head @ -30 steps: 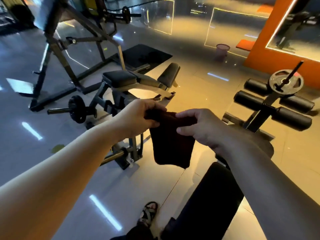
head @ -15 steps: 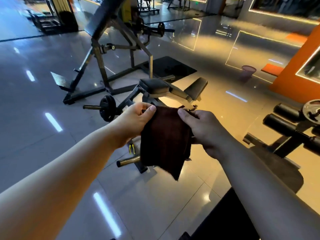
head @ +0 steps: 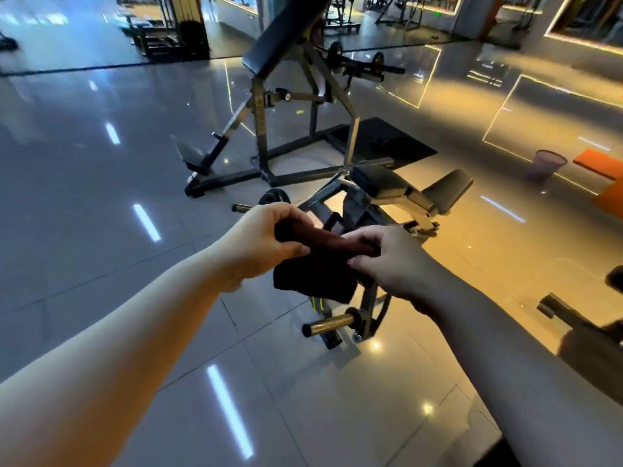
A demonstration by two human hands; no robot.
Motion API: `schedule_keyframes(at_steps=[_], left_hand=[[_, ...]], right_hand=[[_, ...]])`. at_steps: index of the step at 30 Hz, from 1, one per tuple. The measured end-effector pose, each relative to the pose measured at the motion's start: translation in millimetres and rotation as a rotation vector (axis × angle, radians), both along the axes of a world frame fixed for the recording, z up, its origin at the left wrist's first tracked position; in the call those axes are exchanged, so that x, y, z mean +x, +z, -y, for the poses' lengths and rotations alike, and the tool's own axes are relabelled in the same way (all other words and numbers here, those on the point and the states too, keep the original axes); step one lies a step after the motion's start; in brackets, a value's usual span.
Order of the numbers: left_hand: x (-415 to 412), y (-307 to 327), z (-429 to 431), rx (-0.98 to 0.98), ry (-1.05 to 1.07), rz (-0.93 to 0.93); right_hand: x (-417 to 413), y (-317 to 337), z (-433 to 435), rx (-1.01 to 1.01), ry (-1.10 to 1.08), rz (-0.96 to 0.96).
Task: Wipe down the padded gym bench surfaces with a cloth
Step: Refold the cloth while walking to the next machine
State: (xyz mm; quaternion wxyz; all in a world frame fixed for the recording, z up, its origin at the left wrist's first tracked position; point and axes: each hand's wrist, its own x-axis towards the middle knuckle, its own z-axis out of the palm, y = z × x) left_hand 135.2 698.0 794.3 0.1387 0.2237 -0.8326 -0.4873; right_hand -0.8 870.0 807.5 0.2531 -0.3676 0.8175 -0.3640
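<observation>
A dark brown cloth (head: pixel 320 264) hangs folded between both hands at the middle of the view. My left hand (head: pixel 263 241) grips its left end with curled fingers. My right hand (head: pixel 387 257) pinches its right end. Just beyond the hands stands a low machine with a black padded seat (head: pixel 381 180) and a second black pad (head: pixel 448 190) to its right. A tall incline pad (head: pixel 279 35) rises on a steel frame farther back. The cloth touches no pad.
A plate-loaded bar end (head: pixel 327 325) sticks out below the cloth, and a weight plate (head: pixel 274 197) sits left of the machine. A black floor mat (head: pixel 387 143) and a purple bin (head: pixel 547 163) lie beyond. Another machine's dark edge (head: pixel 586 332) shows at the right.
The view has lifted and turned left, so the roller-pad bench at the right dropped out of sight. The cloth, hanging long before, is now bunched and folded shorter between the hands.
</observation>
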Motion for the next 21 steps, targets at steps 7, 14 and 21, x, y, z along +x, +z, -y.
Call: schedule_keyframes(at_steps=[7,14,21], left_hand=[[47,-9,66,0.181,0.186,-0.067],[40,-36,112,0.23,0.451,-0.145],[23,-56,184,0.276,0.464,-0.093]], right_hand=[[29,-16,86,-0.209,-0.043,0.238],[64,-55,171,-0.334,-0.235,0.336],[34,-87,231,-0.305,-0.107,0.666]])
